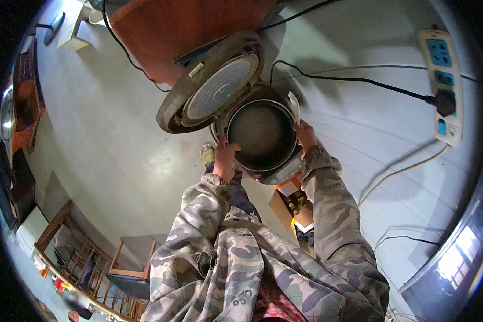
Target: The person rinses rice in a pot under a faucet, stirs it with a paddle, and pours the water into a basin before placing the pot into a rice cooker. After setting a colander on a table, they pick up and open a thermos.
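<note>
A rice cooker (285, 170) stands in front of me with its round lid (169, 111) raised to the left. Its dark inner pot (263, 134) sits in the opening, with a pale rim and nothing visible inside. My left hand (226, 159) is closed on the left side of the pot's rim, thumb over the edge. On the opposite side, my right hand (305, 135) grips the rim. A white flat piece (294, 107), shaped like a rice paddle, sticks up right at the right fingers.
A power strip (441, 86) with a black plug hangs on the right wall, its cables trailing across. Below the cooker is an open cardboard box (292, 206) with bottles. A reddish-brown surface (188, 27) lies beyond the lid. Wooden chairs (131, 268) and a distant person are at lower left.
</note>
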`<state>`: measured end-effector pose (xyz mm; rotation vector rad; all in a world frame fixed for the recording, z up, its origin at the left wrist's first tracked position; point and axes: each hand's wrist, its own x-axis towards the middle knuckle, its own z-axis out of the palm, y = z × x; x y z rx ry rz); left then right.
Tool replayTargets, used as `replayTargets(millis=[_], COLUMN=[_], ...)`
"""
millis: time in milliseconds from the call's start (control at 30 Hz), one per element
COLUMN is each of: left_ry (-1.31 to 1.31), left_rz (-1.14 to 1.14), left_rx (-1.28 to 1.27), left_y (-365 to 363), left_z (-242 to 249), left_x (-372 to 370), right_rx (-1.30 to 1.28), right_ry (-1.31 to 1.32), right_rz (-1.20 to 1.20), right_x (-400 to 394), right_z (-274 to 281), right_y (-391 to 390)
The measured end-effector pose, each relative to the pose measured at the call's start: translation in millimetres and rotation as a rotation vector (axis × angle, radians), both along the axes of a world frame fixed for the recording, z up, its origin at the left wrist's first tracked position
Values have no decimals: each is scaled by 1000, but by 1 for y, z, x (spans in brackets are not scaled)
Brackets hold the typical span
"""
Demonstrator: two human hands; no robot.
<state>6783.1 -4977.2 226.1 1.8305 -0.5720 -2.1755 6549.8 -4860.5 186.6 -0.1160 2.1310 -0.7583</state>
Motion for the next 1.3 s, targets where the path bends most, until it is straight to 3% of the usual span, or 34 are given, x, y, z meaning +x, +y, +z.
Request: replayTargets(millis=[67,100,200,233,300,400,467,500,567,667,733,833,933,1000,1067,1133,1167,1267,1300], left_ry=[-18,74,98,147,191,305,248,232,60,208,-39,-58,15,235,314,-227,-229,189,125], left_rz=[11,-58,-10,-142,-270,-144,-224,-252,-113,-160,38,136,122,43,32,-535,-523,-314,-441], left_rx=[-16,-242,-70,-415,-760,-738,-716,-705,-117,-236,-79,-270,-475,-617,-653,-1209,-1247,-797,-890], left_y=[5,5,3,11,18,16,14,11,9,6,-29,-65,-114,-134,-140,-137,-133,-103,-87], left_z=[-17,-17,-30,-39,-49,-47,-44,-42,-40,-36,27,27,72,85,87,91,95,114,119], left_x=[4,6,11,16,17,16,18,18,19,36,52,103,91,83,76,71,72,67,66], right_rx=[-36,-33,62,73,99,85,65,116,181,26,-187,-270,-419,-148,-158,-166,-149,-152,-173], right_ry=[18,25,42,78,134,163,176,82,-17,39,-7,-133,-176,-187,-253,-326,-382,-456,-453], right_rz=[28,39,110,132,140,180,225,104,-30,84,-314,-493,-710,-990,-1003,-1009,-1026,-1013,-1045], right_x=[-3,-2,-1,-2,-1,1,2,8,7,6,21,40,81,110,135,152,158,165,166], right_z=[-18,-18,-11,-19,-28,-29,-26,-6,5,16,65,85,91,98,92,93,93,75,70], right_y=[4,2,-2,0,3,-5,-5,-19,-15,10,6,46,97,111,135,143,145,162,167])
